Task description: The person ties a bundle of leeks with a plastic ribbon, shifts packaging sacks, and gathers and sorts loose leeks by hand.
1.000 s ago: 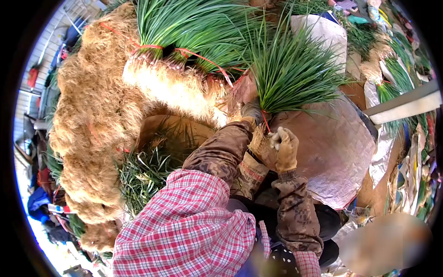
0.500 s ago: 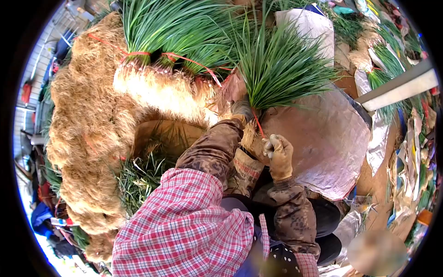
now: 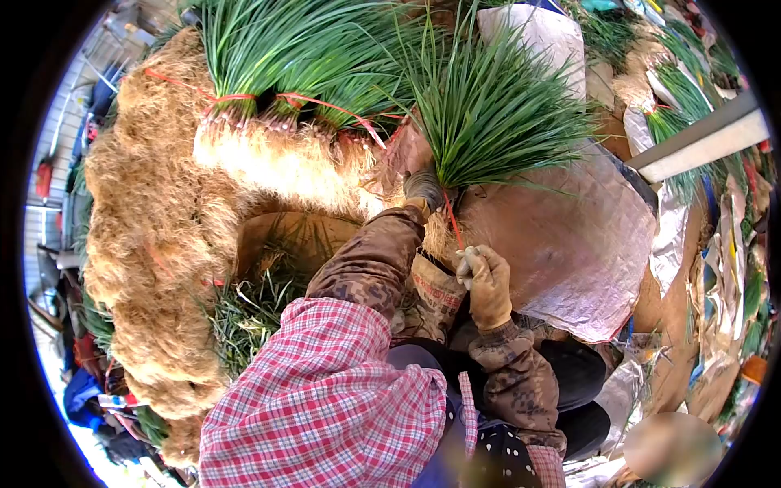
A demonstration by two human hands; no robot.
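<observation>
A bunch of chive-like greens (image 3: 504, 114) fans out at upper centre, its pale fibrous roots (image 3: 438, 240) pointing down toward me. My left hand (image 3: 423, 189), in a dark-palmed glove, is closed round its base, the fingers partly hidden. A red tie (image 3: 453, 221) runs from the neck of the bunch down to my right hand (image 3: 486, 285). That hand, in a tan glove with grey fingertips, is closed in a pinch on the tie's lower end. Left of my left hand, tied bunches of the same greens (image 3: 309, 69) stand side by side with their roots (image 3: 277, 163) toward me.
A large heap of tan roots (image 3: 154, 228) lines the left side. Loose green leaves (image 3: 256, 313) lie below it. A pinkish sheet-covered surface (image 3: 569, 244) is at right, with a metal bar (image 3: 700, 137) beyond. A printed sack (image 3: 435, 293) sits between my arms.
My right hand has moved slightly down and left, still pinching the red tie. My left hand stays at the base of the bunch. The view has shifted slightly.
</observation>
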